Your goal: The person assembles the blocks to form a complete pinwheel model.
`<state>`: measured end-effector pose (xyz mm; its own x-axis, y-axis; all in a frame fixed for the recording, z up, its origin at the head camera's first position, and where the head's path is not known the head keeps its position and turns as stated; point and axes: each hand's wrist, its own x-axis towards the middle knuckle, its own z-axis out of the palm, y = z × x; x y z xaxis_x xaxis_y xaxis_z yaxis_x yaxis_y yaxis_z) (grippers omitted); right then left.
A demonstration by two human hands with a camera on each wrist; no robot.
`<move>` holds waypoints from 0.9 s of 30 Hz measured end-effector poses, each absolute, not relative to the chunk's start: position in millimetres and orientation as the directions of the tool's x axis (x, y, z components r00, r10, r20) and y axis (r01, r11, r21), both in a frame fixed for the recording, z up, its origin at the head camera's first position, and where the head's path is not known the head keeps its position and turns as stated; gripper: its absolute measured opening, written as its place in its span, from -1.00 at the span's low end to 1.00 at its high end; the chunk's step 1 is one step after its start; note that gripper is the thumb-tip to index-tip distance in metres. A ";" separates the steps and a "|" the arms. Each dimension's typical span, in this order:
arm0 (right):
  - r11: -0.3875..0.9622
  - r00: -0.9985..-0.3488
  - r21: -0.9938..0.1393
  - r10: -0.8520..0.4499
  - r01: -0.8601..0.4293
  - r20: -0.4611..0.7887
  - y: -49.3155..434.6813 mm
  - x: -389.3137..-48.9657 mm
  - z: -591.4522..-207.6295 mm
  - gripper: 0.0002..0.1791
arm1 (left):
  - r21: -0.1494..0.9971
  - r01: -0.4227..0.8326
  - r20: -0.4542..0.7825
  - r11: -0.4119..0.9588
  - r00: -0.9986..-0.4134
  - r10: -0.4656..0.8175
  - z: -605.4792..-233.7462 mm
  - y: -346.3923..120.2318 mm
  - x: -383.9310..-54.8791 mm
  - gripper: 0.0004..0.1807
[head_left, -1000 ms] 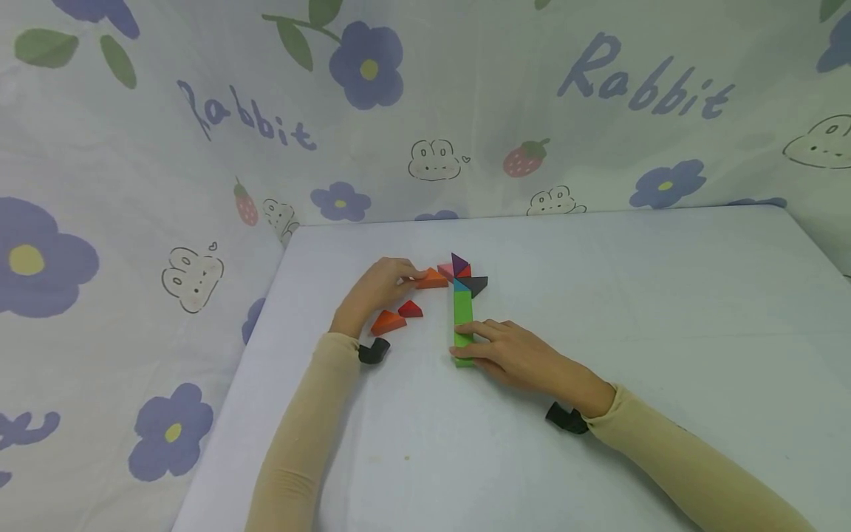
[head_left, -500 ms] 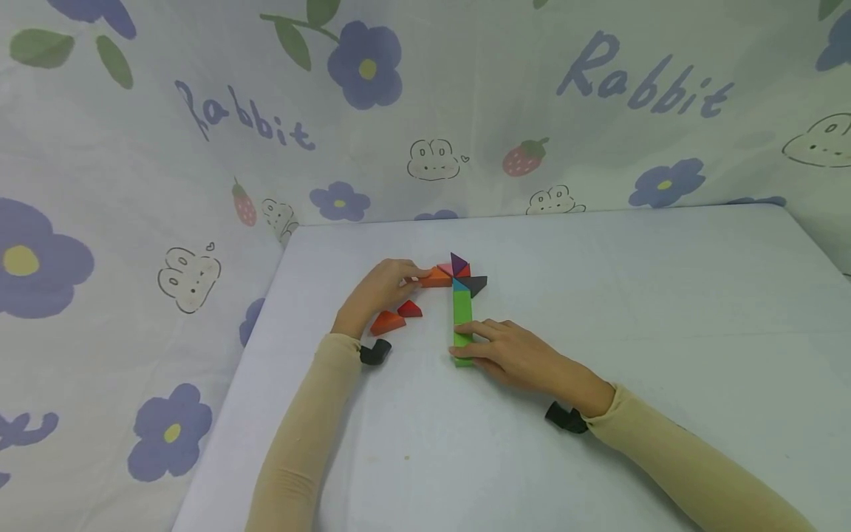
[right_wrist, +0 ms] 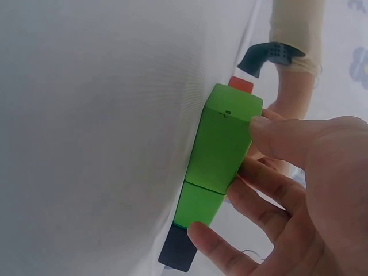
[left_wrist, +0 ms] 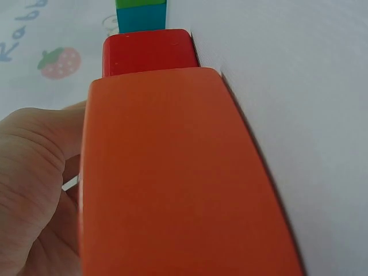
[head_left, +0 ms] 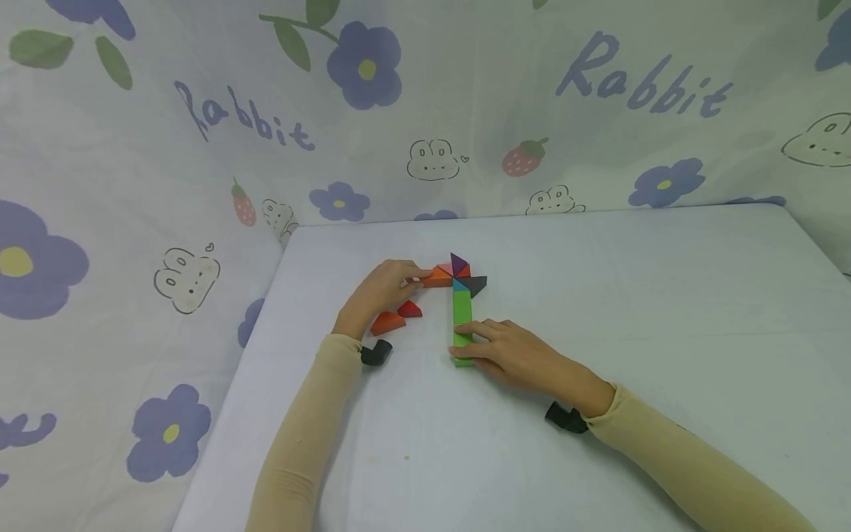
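My left hand [head_left: 384,287] pinches an orange wooden block [head_left: 439,278] whose right end meets a cluster of coloured pieces. A pink piece [head_left: 444,267], a purple triangle [head_left: 458,263], a red piece [head_left: 465,271], a dark grey block [head_left: 474,284] and a blue triangle [head_left: 460,284] fan round one centre. From the blue triangle a column of green blocks [head_left: 462,305] runs towards me. My right hand [head_left: 521,356] holds its near green block [right_wrist: 221,144] with thumb and fingers. By my left wrist lie a loose orange block [head_left: 388,323] and a red block [head_left: 410,309].
All pieces lie on a white-covered table [head_left: 638,310]. A patterned curtain [head_left: 492,89] hangs behind it and along the left. Black wrist mounts [head_left: 377,353] sit under both wrists.
My left hand has moved slightly right, sliding the orange block against the pink and blue pieces. The right hand stays on the green block.
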<state>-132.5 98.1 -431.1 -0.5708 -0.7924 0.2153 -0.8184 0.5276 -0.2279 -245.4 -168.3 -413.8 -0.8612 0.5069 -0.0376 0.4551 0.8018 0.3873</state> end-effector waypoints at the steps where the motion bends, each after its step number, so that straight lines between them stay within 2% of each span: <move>1: 0.526 -0.568 -0.223 -0.794 -0.821 0.217 98.0 -132.4 -431.2 -0.57 | 0.387 0.456 -0.038 0.801 -0.861 0.508 -413.8 -168.2 -245.1 -0.59; 14: 0.517 -0.530 -0.118 -0.813 -0.848 0.241 98.7 -132.6 -433.4 -0.53 | 0.370 0.463 -0.036 0.806 -0.859 0.510 -414.0 -167.1 -245.5 -0.59; 27: 0.532 -0.559 -0.177 -0.805 -0.828 0.198 98.5 -133.3 -432.6 -0.52 | 0.417 0.411 -0.060 0.811 -0.878 0.475 -400.2 -180.3 -247.2 -0.57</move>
<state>-133.3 98.5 -432.6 -0.5593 -0.8050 0.1982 -0.8282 0.5319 -0.1767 -247.2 -180.3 -400.2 -0.8777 0.4755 -0.0602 0.4106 0.8108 0.4172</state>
